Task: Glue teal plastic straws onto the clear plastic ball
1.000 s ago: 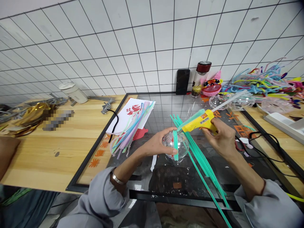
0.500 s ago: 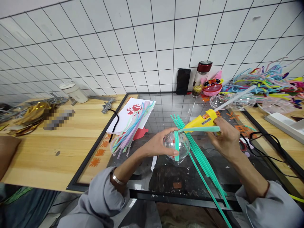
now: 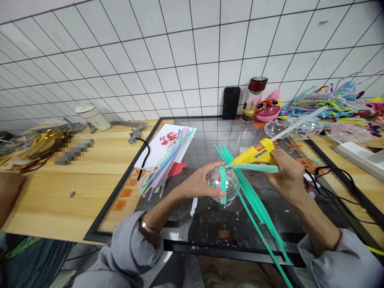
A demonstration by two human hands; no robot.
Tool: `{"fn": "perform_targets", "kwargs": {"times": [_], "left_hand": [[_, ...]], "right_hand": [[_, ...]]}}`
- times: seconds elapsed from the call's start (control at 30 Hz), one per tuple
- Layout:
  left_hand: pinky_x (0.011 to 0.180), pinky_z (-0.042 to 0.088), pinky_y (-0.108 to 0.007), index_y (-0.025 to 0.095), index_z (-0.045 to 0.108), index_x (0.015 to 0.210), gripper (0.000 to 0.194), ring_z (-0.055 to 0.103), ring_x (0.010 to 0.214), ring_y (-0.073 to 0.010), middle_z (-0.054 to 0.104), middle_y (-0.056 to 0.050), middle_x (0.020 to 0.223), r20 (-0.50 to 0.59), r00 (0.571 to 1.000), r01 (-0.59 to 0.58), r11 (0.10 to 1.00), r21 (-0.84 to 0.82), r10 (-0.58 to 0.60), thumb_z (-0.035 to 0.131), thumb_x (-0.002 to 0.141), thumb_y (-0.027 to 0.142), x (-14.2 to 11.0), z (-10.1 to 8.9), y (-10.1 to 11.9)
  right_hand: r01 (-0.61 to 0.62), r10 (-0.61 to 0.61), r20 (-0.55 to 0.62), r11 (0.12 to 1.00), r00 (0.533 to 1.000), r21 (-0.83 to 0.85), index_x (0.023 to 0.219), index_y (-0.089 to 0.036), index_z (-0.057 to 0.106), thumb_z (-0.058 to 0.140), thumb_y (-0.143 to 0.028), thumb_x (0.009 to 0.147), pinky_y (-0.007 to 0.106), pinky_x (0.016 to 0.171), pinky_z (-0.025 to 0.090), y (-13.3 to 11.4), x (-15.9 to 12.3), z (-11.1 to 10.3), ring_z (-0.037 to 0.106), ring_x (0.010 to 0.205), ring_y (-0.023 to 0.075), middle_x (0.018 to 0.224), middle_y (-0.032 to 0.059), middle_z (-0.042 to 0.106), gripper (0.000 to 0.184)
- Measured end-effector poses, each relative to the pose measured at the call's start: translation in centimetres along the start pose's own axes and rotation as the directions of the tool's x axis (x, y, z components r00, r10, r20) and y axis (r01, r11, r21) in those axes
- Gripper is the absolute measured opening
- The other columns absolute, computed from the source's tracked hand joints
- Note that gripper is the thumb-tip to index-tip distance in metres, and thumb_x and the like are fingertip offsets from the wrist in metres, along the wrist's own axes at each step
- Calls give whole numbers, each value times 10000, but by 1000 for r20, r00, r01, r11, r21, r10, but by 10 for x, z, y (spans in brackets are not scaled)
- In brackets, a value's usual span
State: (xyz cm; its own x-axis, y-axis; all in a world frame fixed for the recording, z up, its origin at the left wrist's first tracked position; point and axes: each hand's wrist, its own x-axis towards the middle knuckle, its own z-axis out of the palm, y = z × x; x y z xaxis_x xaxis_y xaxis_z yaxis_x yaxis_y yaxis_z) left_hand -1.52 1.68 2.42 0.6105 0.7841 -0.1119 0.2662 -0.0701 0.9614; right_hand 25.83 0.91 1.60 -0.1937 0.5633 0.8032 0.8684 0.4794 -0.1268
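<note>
My left hand (image 3: 200, 181) is closed around a clear plastic ball (image 3: 232, 188), thumb in front and fingers behind. Green strips (image 3: 223, 185) run down the ball's side, and one loose green strip (image 3: 253, 167) sticks out from its top to the right. In my right hand (image 3: 285, 173) is a yellow glue gun (image 3: 253, 154) with a long white glue stick out of its back. Its tip points left at the top of the ball, close to the strip; whether it touches is hidden. Beneath lies a bundle of green pipe cleaners (image 3: 255, 200).
Left of the ball, pastel pipe cleaners (image 3: 165, 168) lie on a white paper (image 3: 150, 148). A phone (image 3: 231, 103) and a glass bottle (image 3: 253, 100) stand by the wall. At right are a colourful pipe-cleaner heap (image 3: 333, 104), a white power strip (image 3: 360, 160) and black cables (image 3: 336, 196).
The glue gun has shifted very slightly left and down, and the loose green strip's outer end now sits a little lower. My left hand and the ball have hardly moved.
</note>
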Motion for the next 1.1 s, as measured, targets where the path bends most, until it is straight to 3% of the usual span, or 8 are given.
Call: {"fn": "perform_targets", "kwargs": {"times": [0.23, 0.37, 0.57, 0.67, 0.73, 0.87, 0.93, 1.1], "left_hand": [[1034, 440, -421, 180, 486, 1374, 872, 563, 1159, -290, 581, -101, 1308, -11, 1000, -4, 1000, -3, 4, 856, 598, 328, 0, 0, 1], [989, 465, -410, 186, 492, 1360, 825, 604, 1059, -257, 641, -68, 1157, 8, 1000, 7, 999, -34, -7, 832, 622, 329, 0, 0, 1], [1001, 450, -402, 192, 490, 1360, 816, 576, 1118, -271, 630, -70, 1169, -1, 1000, -20, 1000, -15, 20, 830, 629, 313, 1, 0, -1], [1006, 445, -405, 171, 482, 1362, 823, 574, 1123, -275, 616, -89, 1211, -5, 1000, -5, 1000, -26, 5, 828, 630, 318, 1, 1, 0], [1004, 445, -409, 165, 476, 1366, 837, 577, 1115, -275, 607, -98, 1233, -16, 1000, 5, 1000, -31, -5, 829, 622, 316, 1, 2, 1], [994, 443, -415, 167, 488, 1361, 841, 578, 1099, -277, 610, -98, 1234, -24, 999, -22, 999, -25, 21, 825, 605, 320, 2, 3, 0], [1003, 436, -417, 159, 490, 1357, 844, 570, 1113, -283, 607, -102, 1240, -36, 999, -34, 999, -9, 34, 826, 601, 324, 3, 3, -2], [1013, 436, -420, 157, 480, 1362, 841, 570, 1124, -287, 606, -101, 1242, -56, 998, -21, 1000, 1, 21, 822, 612, 326, 3, 4, -2]], "right_hand": [[-44, 45, -7, 998, 999, 40, 781, -247, 492, 534, -325, 838, 309, 571, 436, -2, 2, -2, 607, 651, 191, 714, 41, 636, 105], [-228, 226, 46, 972, 973, 48, 706, -244, 452, 581, -407, 785, 289, 520, 369, -2, 3, -1, 496, 539, 151, 619, -3, 551, 222], [-497, 493, 143, 868, 858, -12, 587, -234, 452, 562, -583, 762, 278, 503, 292, 26, -3, 17, 424, 549, 152, 586, -5, 460, 405], [-598, 608, 284, 791, 741, -131, 553, -229, 479, 586, -600, 727, 285, 489, 281, 41, -12, 30, 419, 499, 159, 512, -11, 436, 424], [-598, 644, 294, 765, 706, -240, 628, -198, 584, 606, -570, 721, 293, 502, 305, 46, -18, 37, 463, 522, 184, 540, 14, 495, 384], [-543, 682, 205, 699, 702, -465, 917, -110, 699, 582, -525, 764, 330, 569, 388, 47, -27, 45, 583, 687, 253, 837, 148, 639, 458], [-486, 664, 219, 698, 715, -526, 937, -89, 692, 555, -535, 795, 356, 599, 417, 47, -28, 46, 599, 741, 280, 884, 184, 640, 488], [-330, 483, 214, 801, 849, -499, 968, -50, 650, 561, -533, 826, 508, 740, 447, 35, -18, 33, 581, 930, 390, 963, 267, 616, 512]]}}
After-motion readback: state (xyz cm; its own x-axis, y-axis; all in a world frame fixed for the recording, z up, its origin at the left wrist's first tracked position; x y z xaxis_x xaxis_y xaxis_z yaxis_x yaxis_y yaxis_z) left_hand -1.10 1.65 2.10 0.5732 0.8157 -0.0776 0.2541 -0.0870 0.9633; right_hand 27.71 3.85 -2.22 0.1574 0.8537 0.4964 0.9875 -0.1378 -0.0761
